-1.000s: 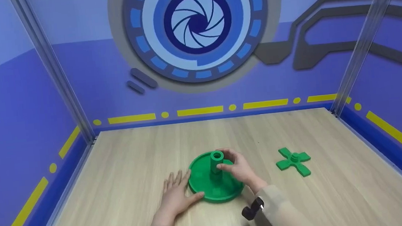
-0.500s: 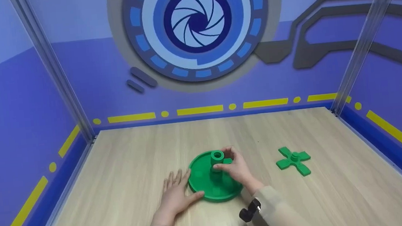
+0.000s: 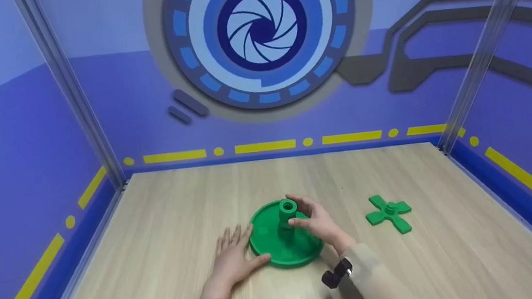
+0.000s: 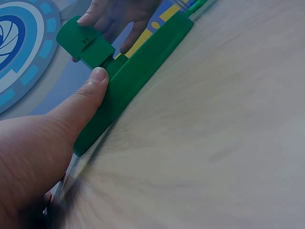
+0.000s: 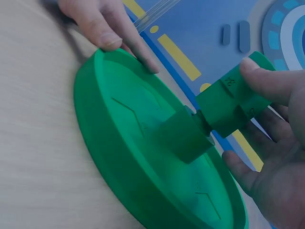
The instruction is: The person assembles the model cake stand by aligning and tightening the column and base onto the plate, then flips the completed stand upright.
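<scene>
A round green tray with a raised rim lies on the table, and a short socket rises from its middle. My left hand rests at the tray's left side, fingers spread and nearly straight, thumb touching the rim. With thumb and fingers, my right hand grips a hollow green cylinder standing over the socket. A narrower neck shows between cylinder and socket in the right wrist view; how far it goes in is hidden. Apart to the right lies a green four-armed cross piece with a central knob.
The wood-grain tabletop is enclosed by blue printed walls at the back and sides. Metal posts stand at the rear corners. A black wrist camera sits on each sleeve.
My right hand's thumb and wrist shifted a little left around the cylinder, then back right. The left hand, the tray and the cross piece have stayed in place.
</scene>
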The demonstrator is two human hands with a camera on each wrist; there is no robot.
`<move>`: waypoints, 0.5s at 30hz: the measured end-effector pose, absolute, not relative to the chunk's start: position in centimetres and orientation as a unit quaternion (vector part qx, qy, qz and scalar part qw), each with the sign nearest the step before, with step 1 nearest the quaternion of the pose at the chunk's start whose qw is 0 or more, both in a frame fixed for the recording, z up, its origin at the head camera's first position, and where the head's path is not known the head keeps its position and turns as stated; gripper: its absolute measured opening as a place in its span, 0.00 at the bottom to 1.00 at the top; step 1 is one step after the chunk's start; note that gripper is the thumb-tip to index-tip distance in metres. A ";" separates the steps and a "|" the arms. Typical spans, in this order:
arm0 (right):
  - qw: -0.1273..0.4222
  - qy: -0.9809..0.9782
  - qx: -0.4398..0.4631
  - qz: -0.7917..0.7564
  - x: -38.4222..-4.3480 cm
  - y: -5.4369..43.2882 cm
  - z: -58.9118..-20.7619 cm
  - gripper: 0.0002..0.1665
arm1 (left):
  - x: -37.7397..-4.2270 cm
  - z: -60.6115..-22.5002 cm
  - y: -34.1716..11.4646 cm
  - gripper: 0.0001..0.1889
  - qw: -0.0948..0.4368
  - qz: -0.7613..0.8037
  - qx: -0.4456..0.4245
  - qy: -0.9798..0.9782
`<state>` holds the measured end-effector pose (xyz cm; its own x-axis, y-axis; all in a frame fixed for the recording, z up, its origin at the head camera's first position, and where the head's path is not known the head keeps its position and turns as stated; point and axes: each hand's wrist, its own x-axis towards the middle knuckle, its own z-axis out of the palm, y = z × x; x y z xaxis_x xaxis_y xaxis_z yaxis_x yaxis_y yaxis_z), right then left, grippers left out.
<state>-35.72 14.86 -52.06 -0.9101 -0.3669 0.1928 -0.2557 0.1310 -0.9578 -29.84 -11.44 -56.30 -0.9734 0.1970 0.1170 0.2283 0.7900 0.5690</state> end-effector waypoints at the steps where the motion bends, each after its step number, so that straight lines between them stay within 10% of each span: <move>1: 0.053 0.745 -0.215 -0.629 -35.8 14.9 -52.0 0.39 | -29.8 -56.3 -11.4 0.54 0.025 -0.305 -0.112 -0.945; 15: 0.034 0.756 -0.206 -0.621 -35.8 14.6 -52.1 0.33 | -29.8 -56.4 -11.4 0.54 0.020 -0.307 -0.110 -0.945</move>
